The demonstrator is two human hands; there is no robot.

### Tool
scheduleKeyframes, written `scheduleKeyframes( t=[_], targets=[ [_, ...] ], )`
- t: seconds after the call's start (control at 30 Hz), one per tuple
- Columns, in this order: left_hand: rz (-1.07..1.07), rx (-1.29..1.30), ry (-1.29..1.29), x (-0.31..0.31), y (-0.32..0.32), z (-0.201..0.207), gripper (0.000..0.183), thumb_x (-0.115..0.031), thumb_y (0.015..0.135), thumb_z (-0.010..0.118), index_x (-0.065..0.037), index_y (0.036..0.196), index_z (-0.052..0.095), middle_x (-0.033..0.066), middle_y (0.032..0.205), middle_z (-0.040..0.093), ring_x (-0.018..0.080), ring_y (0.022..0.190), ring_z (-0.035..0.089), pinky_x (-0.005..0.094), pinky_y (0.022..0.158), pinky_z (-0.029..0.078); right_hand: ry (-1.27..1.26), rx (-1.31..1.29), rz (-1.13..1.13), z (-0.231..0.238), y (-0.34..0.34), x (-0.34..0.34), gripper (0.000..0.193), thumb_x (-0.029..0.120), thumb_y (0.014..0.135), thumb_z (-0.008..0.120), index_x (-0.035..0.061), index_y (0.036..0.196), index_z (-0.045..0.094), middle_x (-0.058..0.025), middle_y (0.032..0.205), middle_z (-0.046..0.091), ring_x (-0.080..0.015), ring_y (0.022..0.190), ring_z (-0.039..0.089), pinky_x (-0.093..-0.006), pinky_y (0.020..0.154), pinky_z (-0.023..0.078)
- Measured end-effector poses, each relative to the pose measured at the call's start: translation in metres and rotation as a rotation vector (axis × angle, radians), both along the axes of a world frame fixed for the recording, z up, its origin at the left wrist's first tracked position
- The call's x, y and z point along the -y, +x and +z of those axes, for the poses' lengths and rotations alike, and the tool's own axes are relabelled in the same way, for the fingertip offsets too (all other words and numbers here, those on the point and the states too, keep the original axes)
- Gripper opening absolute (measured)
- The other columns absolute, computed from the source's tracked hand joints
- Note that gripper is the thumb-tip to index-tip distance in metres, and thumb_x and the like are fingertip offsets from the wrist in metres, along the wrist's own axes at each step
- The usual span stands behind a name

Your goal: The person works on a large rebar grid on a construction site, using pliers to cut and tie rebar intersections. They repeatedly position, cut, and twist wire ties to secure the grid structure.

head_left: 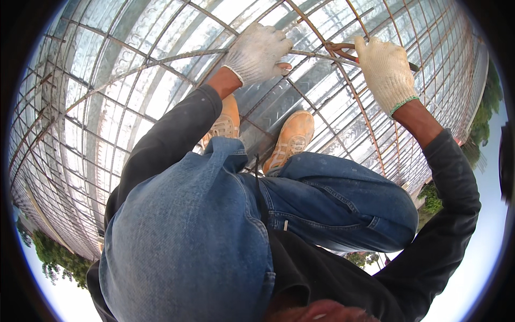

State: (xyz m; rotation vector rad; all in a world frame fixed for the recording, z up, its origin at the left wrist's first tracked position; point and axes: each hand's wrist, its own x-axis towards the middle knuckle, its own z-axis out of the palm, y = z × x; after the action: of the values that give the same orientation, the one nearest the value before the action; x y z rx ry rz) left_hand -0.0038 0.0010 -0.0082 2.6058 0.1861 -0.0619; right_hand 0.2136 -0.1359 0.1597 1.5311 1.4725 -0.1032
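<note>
My left hand (258, 55), in a whitish knit glove, closes over a long ribbed steel bar (177, 56) that runs across the mesh; its thumb tip looks bare. To the right, my right hand (389, 72), in a cream knit glove with a green cuff edge, grips a pair of rusty pincers (339, 47). Their jaws sit at a crossing of the long bar and a brown rod (351, 86). Whether a tie wire is in the jaws is too small to tell. Part of the handles is hidden in my glove.
Steel mesh (129, 107) spreads over shiny corrugated metal decking (161, 32) on all sides. My tan shoes (292, 137) stand on it between the bars, below bent knees in jeans. Trees (59, 255) and sky show past the deck's edges.
</note>
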Motion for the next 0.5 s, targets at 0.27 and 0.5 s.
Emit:
scheduleKeyframes(
  t=[0.27, 0.5],
  targets=[
    [0.013, -0.015, -0.031, -0.003, 0.000, 0.003, 0.052, -0.049, 0.095, 0.087, -0.009, 0.128, 0.080, 0.0090, 0.121, 0.080, 0.0288, 0.119, 0.075, 0.0471, 0.108, 0.057, -0.131, -0.266, -0.285, -0.002, 0.026, -0.017, 0.017, 0.009, 0.100, 0.074, 0.0011, 0.112, 0.083, -0.0238, 0.102, 0.084, -0.0401, 0.097, 0.085, -0.0514, 0.080, 0.069],
    [0.039, 0.014, -0.050, -0.002, 0.005, 0.005, 0.055, -0.048, 0.095, 0.088, -0.010, 0.134, 0.078, 0.0086, 0.126, 0.080, 0.0305, 0.119, 0.075, 0.0476, 0.108, 0.057, -0.401, -0.407, -0.858, -0.006, 0.052, -0.050, 0.033, 0.026, 0.112, 0.064, -0.0025, 0.101, 0.076, -0.0140, 0.072, 0.069, -0.0256, 0.055, 0.068, -0.0461, 0.050, 0.057]
  ],
)
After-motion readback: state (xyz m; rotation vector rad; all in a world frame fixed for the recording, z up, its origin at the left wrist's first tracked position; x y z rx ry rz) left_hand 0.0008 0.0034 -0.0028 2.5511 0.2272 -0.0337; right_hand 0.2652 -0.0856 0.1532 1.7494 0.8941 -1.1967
